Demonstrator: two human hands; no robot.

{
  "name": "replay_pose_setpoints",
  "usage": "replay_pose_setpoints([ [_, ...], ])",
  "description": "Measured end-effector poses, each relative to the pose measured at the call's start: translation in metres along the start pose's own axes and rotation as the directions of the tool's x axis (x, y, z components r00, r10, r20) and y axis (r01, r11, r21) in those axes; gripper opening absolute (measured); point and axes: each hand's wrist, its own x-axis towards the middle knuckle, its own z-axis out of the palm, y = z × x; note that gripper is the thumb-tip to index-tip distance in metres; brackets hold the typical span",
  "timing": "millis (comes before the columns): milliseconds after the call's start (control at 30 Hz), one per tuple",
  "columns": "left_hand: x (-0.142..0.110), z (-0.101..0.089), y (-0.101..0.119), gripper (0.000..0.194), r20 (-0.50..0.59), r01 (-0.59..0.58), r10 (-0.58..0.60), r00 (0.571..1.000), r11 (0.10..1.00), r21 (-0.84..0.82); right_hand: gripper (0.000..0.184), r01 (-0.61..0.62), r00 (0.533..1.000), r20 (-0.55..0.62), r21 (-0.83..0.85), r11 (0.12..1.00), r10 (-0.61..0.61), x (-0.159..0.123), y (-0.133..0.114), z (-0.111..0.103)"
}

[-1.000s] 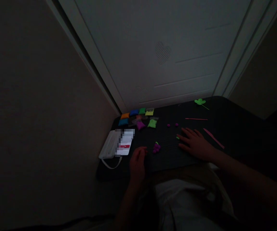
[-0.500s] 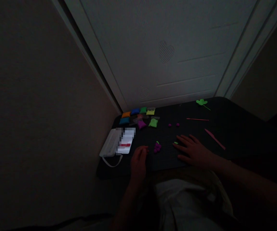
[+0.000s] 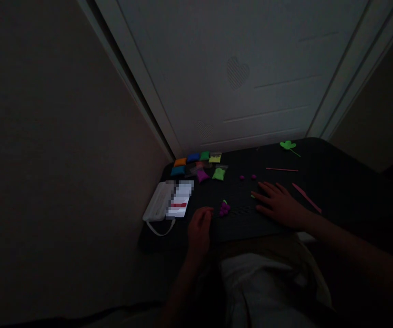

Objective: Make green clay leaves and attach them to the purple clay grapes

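Observation:
My right hand (image 3: 280, 206) lies over the dark table with its fingers spread. One fingertip touches a small light-green clay piece (image 3: 253, 196), which is partly covered. My left hand (image 3: 199, 226) rests near the front edge, fingers curled together; the inside of that hand is hidden. Just right of its fingertips sits a purple clay grape bunch (image 3: 224, 209) with a bit of green (image 3: 225, 202) on top. Two small purple clay balls, one left (image 3: 242, 177) and one right (image 3: 253, 176), lie farther back.
Several clay packets, among them a light-green packet (image 3: 219, 173) and a purple packet (image 3: 202, 176), lie at the back left. An open white case (image 3: 158, 200) stands at the left. A pink knife (image 3: 306, 197), a thin pink stick (image 3: 281, 169) and a green clover-shaped piece (image 3: 288, 145) are on the right.
My right hand has shifted slightly away from me and to the right, and the green clay piece under its fingertip has moved the same way. My left hand is nearly still.

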Motion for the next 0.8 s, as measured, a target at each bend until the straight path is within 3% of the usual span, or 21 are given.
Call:
replay_pose_setpoints([
  [67,0.0,0.0,0.001,0.025,0.005,-0.007,0.007,1.0,1.0,0.003,0.05,-0.028,1.0,-0.005,-0.014,1.0,0.028,0.001,0.001,0.0],
  [233,-0.001,0.001,0.0,0.026,-0.011,-0.023,0.024,1.0,1.0,0.002,0.052,0.108,0.994,0.01,0.027,0.994,-0.108,-0.002,-0.003,0.001],
  [400,-0.001,0.001,0.001,0.025,0.0,-0.036,0.036,0.999,0.999,0.012,0.051,-0.041,0.999,-0.036,-0.016,0.999,0.04,0.002,-0.003,0.003],
  [567,-0.001,0.001,0.0,0.025,-0.002,-0.036,0.036,0.999,0.999,0.034,0.053,0.108,0.994,-0.001,0.031,0.994,-0.108,0.004,-0.009,0.002],
  [700,-0.001,0.002,-0.001,0.023,-0.008,-0.048,0.048,0.999,0.998,0.028,0.051,-0.04,0.999,-0.021,-0.012,0.999,0.04,0.011,-0.002,0.003],
  [800,-0.001,0.001,0.0,0.024,-0.001,-0.054,0.054,0.999,0.998,0.035,0.053,-0.003,1.0,-0.022,-0.01,1.0,0.003,0.009,-0.005,0.004],
])
